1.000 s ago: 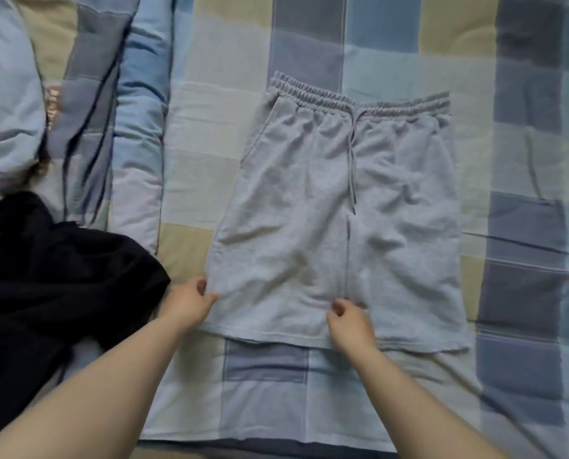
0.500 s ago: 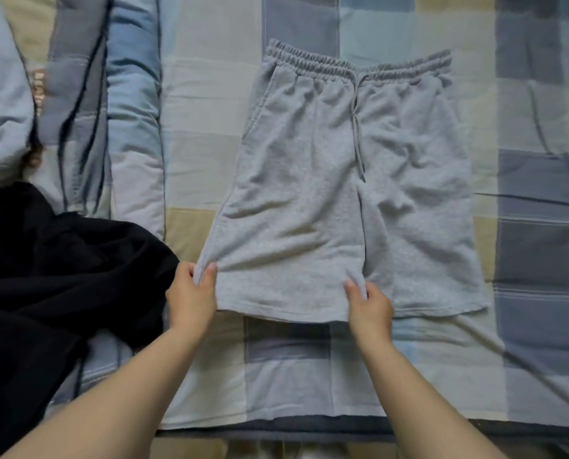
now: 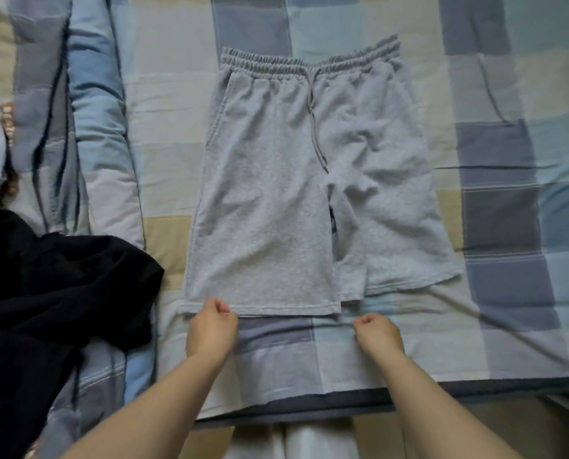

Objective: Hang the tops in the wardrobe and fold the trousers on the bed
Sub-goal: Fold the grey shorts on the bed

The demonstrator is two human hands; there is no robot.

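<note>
— Where are the grey shorts [image 3: 276,200] found?

— They are laid flat on the checked bedspread [image 3: 508,193], waistband [image 3: 306,66] turned away from the person and leg hems toward the near edge of the bed. The drawstring [image 3: 316,127] is seen hanging down the middle of the front. The leg nearer the black garment [image 3: 44,293] is spread smooth; the other leg is rumpled and is partly tucked under it at the inner seam.

— And the hands?

— The left hand [image 3: 211,329] is placed at the hem of the smooth leg, at the corner nearest the black garment. Its fingers are curled, and the hem edge appears to be pinched between thumb and fingers. The right hand [image 3: 377,332] is held just below the shorts, off the hem of the rumpled leg; its fingers are curled into a loose fist, and no cloth is seen in it.

— What lies beside the shorts?

— The black garment is heaped to the left of them, close to the smooth leg but not touching it. Farther left, a rolled quilt [image 3: 97,127] is seen.
</note>
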